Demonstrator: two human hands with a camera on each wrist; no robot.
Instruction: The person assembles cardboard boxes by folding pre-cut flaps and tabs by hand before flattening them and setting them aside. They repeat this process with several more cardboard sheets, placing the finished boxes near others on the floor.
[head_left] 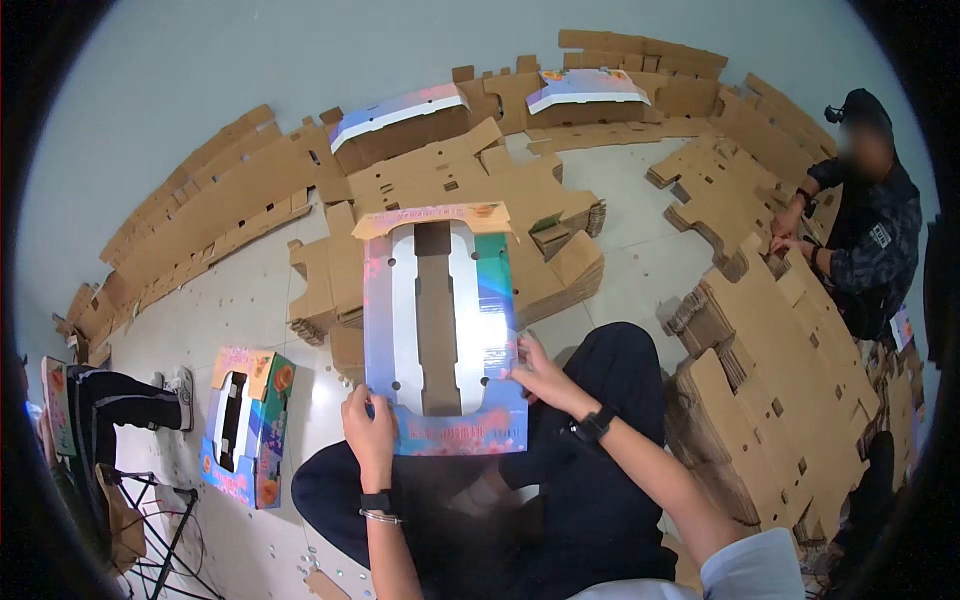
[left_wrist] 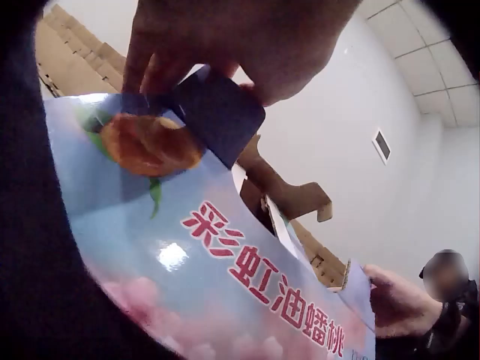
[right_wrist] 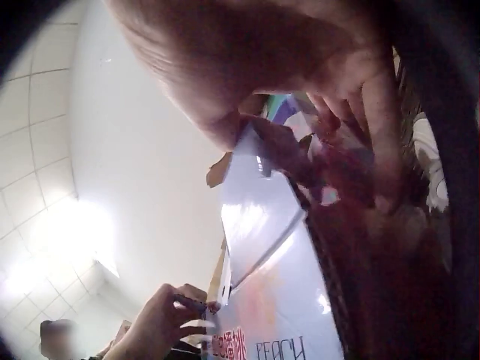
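A printed carton [head_left: 495, 330] with blue, pink and green faces lies across the lap, its long central opening facing up. At its near left corner my left hand [head_left: 370, 430] grips the edge; the left wrist view has this hand [left_wrist: 240, 45] over a dark blue flap [left_wrist: 219, 112] of the carton [left_wrist: 150, 217]. My right hand [head_left: 552, 384] holds the right side near the same end, thumb on the edge. The right wrist view places that hand [right_wrist: 277, 52] above the carton's pale corner [right_wrist: 262, 202], with fingers down its side.
Another printed carton [head_left: 262, 420] stands on the floor to the left. Stacks of flat brown cardboard [head_left: 450, 180] lie ahead, with more cardboard [head_left: 770, 350] on the right. A person [head_left: 875, 220] works at the right. A black stand [head_left: 165, 520] and another person's leg [head_left: 130, 395] are at left.
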